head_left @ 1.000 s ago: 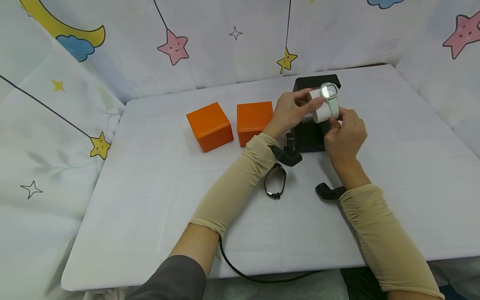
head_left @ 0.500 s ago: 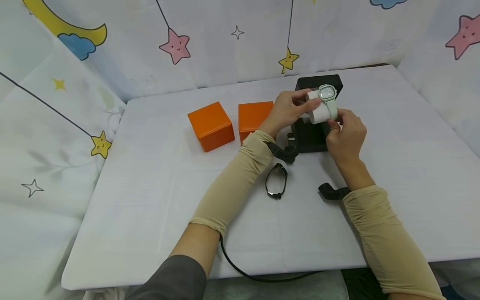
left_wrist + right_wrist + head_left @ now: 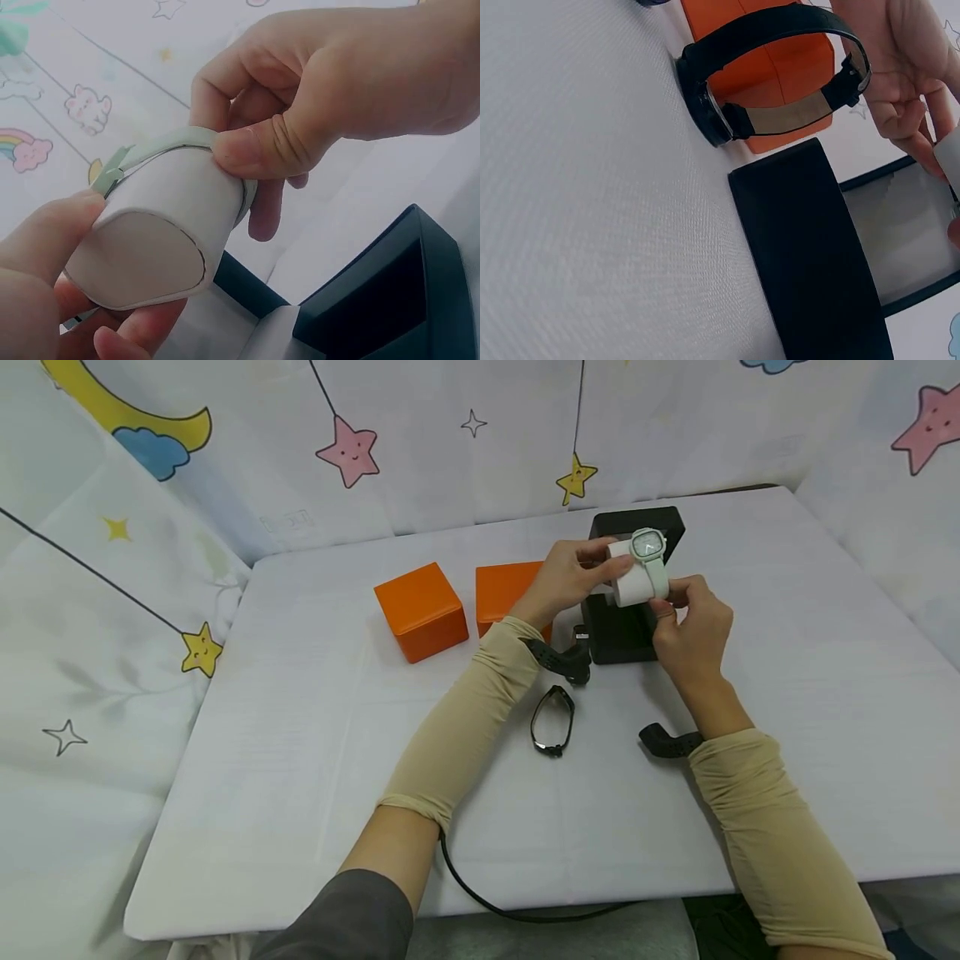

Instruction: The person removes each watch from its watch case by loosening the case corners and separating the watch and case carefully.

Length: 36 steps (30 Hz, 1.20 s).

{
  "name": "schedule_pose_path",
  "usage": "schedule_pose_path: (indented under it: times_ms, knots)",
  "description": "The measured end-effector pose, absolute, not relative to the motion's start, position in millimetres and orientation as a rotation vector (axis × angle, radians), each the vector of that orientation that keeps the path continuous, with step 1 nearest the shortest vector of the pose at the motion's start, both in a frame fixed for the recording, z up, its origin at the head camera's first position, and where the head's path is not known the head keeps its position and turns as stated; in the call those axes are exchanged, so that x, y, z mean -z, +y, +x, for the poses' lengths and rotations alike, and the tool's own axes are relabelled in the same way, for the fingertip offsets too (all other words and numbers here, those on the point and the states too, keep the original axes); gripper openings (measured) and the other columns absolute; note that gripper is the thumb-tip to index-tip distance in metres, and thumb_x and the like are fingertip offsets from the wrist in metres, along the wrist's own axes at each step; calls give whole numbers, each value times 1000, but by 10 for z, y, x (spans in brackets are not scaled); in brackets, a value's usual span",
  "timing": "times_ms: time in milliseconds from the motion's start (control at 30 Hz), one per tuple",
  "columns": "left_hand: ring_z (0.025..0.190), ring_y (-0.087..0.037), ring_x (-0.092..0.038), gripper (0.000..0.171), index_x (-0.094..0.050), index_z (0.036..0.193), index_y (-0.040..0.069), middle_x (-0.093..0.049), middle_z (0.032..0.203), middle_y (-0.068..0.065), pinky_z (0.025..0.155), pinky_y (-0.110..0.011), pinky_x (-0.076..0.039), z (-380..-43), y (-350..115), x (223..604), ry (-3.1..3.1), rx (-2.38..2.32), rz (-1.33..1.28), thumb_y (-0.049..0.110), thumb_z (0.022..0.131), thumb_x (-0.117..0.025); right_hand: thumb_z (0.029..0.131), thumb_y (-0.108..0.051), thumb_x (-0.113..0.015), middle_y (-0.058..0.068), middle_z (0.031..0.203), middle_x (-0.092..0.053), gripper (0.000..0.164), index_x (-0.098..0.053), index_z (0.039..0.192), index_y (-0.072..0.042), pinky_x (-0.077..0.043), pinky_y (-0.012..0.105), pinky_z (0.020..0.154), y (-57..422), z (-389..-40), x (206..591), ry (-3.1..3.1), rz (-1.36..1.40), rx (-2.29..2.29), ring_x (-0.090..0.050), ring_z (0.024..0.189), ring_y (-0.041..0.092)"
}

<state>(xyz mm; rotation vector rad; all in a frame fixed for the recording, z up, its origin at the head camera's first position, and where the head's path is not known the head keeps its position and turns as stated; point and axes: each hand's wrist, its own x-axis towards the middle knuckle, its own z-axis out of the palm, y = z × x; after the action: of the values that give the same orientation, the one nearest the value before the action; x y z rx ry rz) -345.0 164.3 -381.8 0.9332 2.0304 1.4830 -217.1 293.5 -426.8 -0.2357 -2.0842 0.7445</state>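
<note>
A white roll-shaped watch cushion (image 3: 632,587) carries a watch with a pale green strap and a squarish dial (image 3: 648,545). My left hand (image 3: 566,578) grips the cushion from its left side. On the right, my right hand (image 3: 693,627) pinches the lower part of the strap between thumb and fingers. The left wrist view shows the flat end of the cushion (image 3: 135,262) and the pale strap (image 3: 180,138) curving over it. Both hands hold these above an open black box (image 3: 621,635), which they partly hide.
Two orange boxes (image 3: 422,610) stand left of the black box. A dark-strapped watch (image 3: 772,28) stands beside it, partly hidden in the head view. Nearer me lies a thin black watch (image 3: 551,722). A black cable (image 3: 510,918) runs along the table's front edge.
Both hands hold on, while the cushion and its watch have shifted slightly left and a little down. The glare on the dial has faded.
</note>
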Motion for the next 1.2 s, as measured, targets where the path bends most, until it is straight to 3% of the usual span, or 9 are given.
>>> schedule_pose_path:
  times_ms: [167, 300, 400, 867, 1133, 1200]
  knots:
    - [85, -13, -61, 48, -52, 128, 10, -64, 104, -6, 84, -26, -48, -3405, 1595, 3735, 1995, -1493, 898, 31, 85, -61, 80, -20, -68, 16, 81, -67, 29, -58, 88, 6, -35, 8, 66, 2938, -2176, 4271, -2054, -221, -795, -58, 68, 17]
    - [84, -14, -62, 45, -53, 126, 9, -63, 106, -5, 85, -24, -48, -3358, 1524, 3630, 1962, -1485, 885, 29, 86, -60, 77, -17, -71, 16, 79, -66, 29, -57, 86, 7, -37, 7, 66, 2949, -2183, 4277, -2038, -190, -839, -52, 69, -7]
    - [85, -16, -60, 41, -56, 123, 10, -63, 105, -5, 79, -23, -48, -3381, 1488, 3617, 1934, -1472, 903, 28, 86, -59, 78, -15, -69, 17, 80, -67, 28, -56, 86, 8, -41, 7, 69, 2968, -2184, 4265, -2040, -143, -908, -50, 71, -17]
    - [92, -13, -56, 44, -55, 122, 15, -57, 109, -3, 79, -19, -50, -3452, 1579, 3785, 1896, -1442, 894, 34, 84, -62, 81, -12, -66, 12, 90, -70, 24, -54, 89, 7, -44, 10, 76, 3112, -2164, 4241, -2006, -186, -988, -57, 80, -12]
    - [88, -14, -60, 48, -50, 122, 12, -52, 106, -4, 74, -17, -50, -3386, 1624, 3816, 1990, -1420, 890, 35, 82, -64, 83, -15, -64, 7, 89, -70, 10, -57, 84, -9, -45, 11, 72, 3216, -2144, 4186, -1889, -217, -931, -64, 78, -2]
    - [85, -13, -62, 49, -50, 121, 11, -53, 105, -3, 73, -16, -50, -3364, 1647, 3831, 2050, -1379, 906, 36, 81, -64, 84, -16, -63, 7, 90, -70, 11, -57, 85, -7, -45, 11, 72, 3235, -2139, 4179, -1894, -215, -915, -65, 79, 2]
